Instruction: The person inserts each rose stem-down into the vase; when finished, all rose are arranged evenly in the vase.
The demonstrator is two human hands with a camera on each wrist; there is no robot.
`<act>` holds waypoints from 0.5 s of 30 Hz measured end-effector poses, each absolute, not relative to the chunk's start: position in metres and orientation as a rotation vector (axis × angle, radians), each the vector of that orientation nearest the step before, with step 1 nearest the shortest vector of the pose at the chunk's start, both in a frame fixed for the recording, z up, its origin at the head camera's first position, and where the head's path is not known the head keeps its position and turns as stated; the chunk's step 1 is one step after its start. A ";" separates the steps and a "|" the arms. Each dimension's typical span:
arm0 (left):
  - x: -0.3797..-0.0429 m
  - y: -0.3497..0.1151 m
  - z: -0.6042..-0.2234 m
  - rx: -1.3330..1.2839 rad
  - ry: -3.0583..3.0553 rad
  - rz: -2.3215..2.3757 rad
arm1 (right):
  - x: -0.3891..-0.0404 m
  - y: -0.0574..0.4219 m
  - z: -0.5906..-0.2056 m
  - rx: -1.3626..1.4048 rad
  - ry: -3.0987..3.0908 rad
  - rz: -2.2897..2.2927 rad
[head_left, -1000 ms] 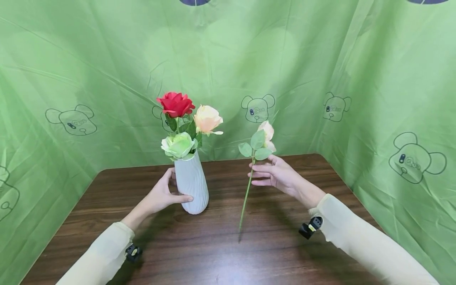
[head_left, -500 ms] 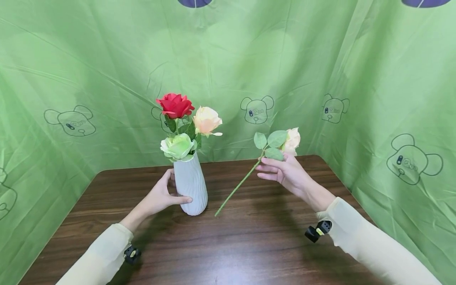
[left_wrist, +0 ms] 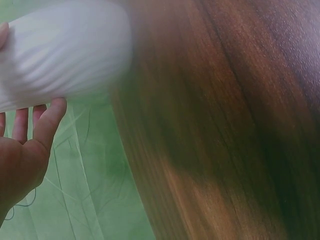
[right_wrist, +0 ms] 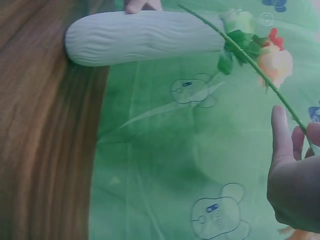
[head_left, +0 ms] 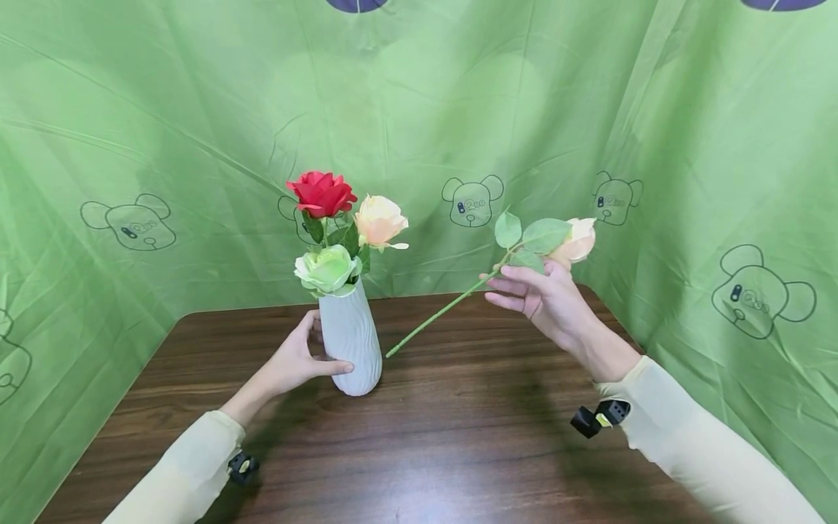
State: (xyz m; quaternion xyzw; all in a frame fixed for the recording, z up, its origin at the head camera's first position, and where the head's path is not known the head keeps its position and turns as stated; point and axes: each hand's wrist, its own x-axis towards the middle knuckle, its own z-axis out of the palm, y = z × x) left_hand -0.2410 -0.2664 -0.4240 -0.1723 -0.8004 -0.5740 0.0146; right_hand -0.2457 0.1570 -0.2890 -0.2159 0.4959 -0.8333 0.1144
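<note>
My left hand (head_left: pixel 297 360) grips a white rippled vase (head_left: pixel 352 342), thumb across its front and fingers round the far side. The vase leans slightly on the table, bearing a red rose (head_left: pixel 322 193), a peach rose (head_left: pixel 381 220) and a pale green rose (head_left: pixel 327 269). To the right, my right hand (head_left: pixel 550 298) pinches the green stem (right_wrist: pixel 250 62) of another peach rose (head_left: pixel 577 241) just below its leaves (head_left: pixel 545 236). That rose is held slanted in the air, its bloom to the upper right and its stem end close to the vase's right side.
A dark brown wooden table (head_left: pixel 419 444) lies under both hands. Green cloth (head_left: pixel 419 109) printed with bear outlines hangs behind and along both sides. Each wrist carries a small black camera (head_left: pixel 592 418).
My right hand has moved right and up with the peach rose, tilting it from nearly upright to a slant; its stem end swung left and up. My left hand and the vase stay put.
</note>
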 end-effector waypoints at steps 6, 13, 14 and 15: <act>-0.242 -0.267 -0.424 -0.535 -2.502 -1.781 | -0.243 0.154 -0.275 -0.724 1.448 -2.491; -0.241 -0.267 -0.423 -0.529 -2.506 -1.781 | -0.241 0.147 -0.263 -0.723 1.421 -2.577; -0.241 -0.267 -0.423 -0.530 -2.505 -1.784 | -0.241 0.146 -0.261 -0.731 1.417 -2.589; -0.241 -0.267 -0.423 -0.530 -2.505 -1.786 | -0.240 0.145 -0.259 -0.739 1.413 -2.603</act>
